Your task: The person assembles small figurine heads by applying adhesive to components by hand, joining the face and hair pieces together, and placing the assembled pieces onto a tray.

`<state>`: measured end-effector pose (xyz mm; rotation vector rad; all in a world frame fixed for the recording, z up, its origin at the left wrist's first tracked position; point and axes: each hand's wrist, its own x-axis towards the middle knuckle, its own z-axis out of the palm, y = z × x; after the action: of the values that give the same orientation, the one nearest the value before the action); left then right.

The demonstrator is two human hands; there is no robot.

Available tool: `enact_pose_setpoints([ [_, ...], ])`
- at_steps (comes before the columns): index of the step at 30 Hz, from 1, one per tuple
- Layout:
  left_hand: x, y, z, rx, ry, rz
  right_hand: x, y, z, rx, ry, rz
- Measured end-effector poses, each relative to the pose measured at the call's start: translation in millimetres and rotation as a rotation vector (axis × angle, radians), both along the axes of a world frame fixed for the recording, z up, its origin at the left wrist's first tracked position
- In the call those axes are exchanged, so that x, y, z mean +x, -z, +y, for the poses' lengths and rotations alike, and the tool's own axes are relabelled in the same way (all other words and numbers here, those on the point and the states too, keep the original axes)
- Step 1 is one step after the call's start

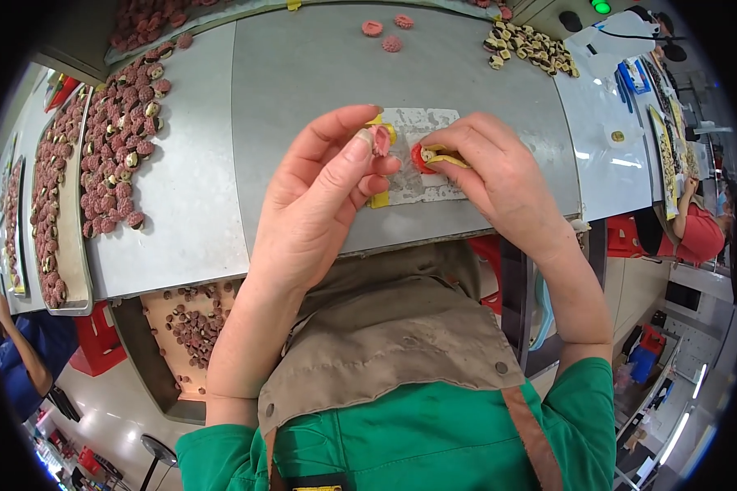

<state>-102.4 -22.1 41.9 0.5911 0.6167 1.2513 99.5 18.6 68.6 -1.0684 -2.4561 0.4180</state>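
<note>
My left hand [323, 192] pinches a small pink ridged piece [379, 137] between thumb and forefinger. My right hand [491, 168] pinches a red round piece [422, 159] with yellow trim, both just above the smooth grey metal bench [303, 74].

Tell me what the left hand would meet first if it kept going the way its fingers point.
Probably the right hand and the red-and-yellow piece it pinches: the left hand, holding a small pink piece, points up and right toward them. Depth is unclear.
</note>
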Motion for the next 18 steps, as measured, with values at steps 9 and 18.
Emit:
enact_pose_setpoints([
  [9, 10, -2, 3, 0.004, -0.03, 0.14, -26, 6, -18, -0.66, 0.08, 0.963],
  [18, 22, 1, -2, 0.251, -0.218, 0.426, -22, 25, -12, -0.008, 0.023, 0.524],
])
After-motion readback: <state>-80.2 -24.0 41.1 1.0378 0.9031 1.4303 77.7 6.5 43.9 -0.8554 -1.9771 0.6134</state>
